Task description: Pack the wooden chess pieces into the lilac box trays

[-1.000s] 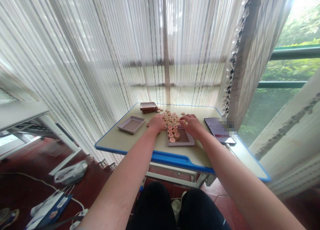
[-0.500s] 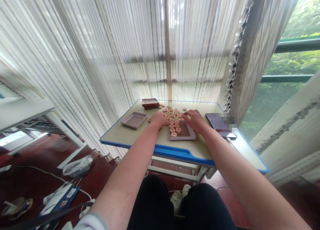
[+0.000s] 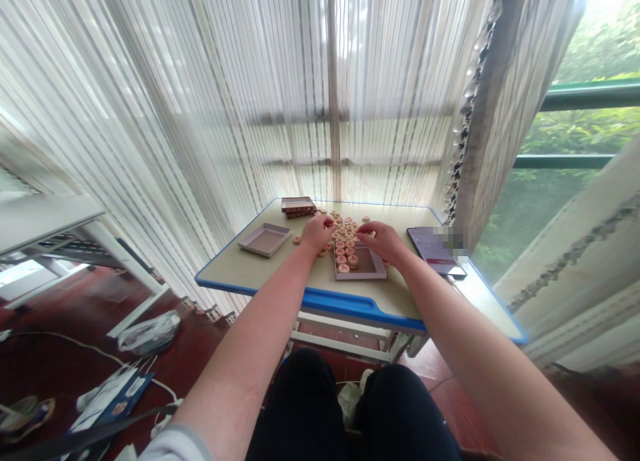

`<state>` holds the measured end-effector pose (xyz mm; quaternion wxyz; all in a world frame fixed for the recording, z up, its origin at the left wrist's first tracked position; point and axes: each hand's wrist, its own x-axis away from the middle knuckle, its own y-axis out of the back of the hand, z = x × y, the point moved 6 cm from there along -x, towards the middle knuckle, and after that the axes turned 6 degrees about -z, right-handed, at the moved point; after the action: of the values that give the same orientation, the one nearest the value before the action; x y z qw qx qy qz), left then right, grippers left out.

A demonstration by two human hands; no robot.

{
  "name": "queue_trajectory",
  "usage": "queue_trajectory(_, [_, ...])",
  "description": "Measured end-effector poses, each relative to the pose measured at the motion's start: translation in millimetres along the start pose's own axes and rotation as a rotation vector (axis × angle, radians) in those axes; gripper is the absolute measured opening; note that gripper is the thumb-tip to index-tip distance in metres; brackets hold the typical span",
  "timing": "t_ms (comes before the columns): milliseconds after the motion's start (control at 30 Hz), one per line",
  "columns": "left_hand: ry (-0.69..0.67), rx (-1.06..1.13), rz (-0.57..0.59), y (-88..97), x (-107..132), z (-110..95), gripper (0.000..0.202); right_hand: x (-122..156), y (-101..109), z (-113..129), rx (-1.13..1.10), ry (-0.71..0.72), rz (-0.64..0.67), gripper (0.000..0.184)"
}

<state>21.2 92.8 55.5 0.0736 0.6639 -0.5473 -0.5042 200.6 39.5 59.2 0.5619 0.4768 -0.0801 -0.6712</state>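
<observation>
On blue-edged table (image 3: 233, 267), loose heap of round pieces (image 3: 346, 229); at heap's left side, left hand (image 3: 317, 234) with fingers curled, cannot tell whether pinching any; above far right corner of near tray (image 3: 371, 265), right hand (image 3: 380, 239) with fingers bent toward heap, grip likewise impossible to tell; inside near tray, along left wall, red-marked pieces (image 3: 352, 260); farther left, second tray (image 3: 265, 239); at right, tablet (image 3: 431, 253)
</observation>
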Motion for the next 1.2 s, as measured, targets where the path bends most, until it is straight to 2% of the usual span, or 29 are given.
queue_trajectory(100, [-0.013, 0.132, -0.039, 0.8, 2, -6, 0.017, 1, -2, -1, -0.054, -0.024, 0.003, 0.02])
queue_trajectory(233, [0.003, 0.45, -0.024, -3.8, 7, -12, 0.027, 2, 0, 5, -0.099, -0.004, -0.021, 0.028])
queue_trajectory(433, [0.054, 0.492, -0.06, -0.9, 19, -14, 0.03, 5, 2, 17, -0.011, 0.063, -0.031, 0.03])
queue_trajectory(667, [0.212, 0.785, 0.173, -7.3, 27, -23, 0.035, 8, 2, 24, -0.025, 0.141, -0.041, 0.026])
queue_trajectory(767, [0.263, 0.853, 0.213, -7.1, 28, -27, 0.035, 9, 6, 26, 0.003, 0.169, -0.056, 0.026])
queue_trajectory(1000, [0.184, 0.8, 0.249, -6.0, 29, -34, 0.038, 10, 13, 30, 0.072, 0.19, -0.035, 0.027])
queue_trajectory(1067, [0.152, 0.724, 0.211, -3.9, 29, -32, 0.04, 8, 14, 27, 0.096, 0.181, -0.012, 0.028])
queue_trajectory(1100, [0.131, 0.644, 0.152, -0.7, 29, -30, 0.041, 7, 15, 25, 0.12, 0.165, 0.008, 0.029])
queue_trajectory(1200, [0.027, 0.281, -0.132, 16.1, 28, -24, 0.046, 5, 11, 12, 0.271, 0.08, 0.141, 0.027])
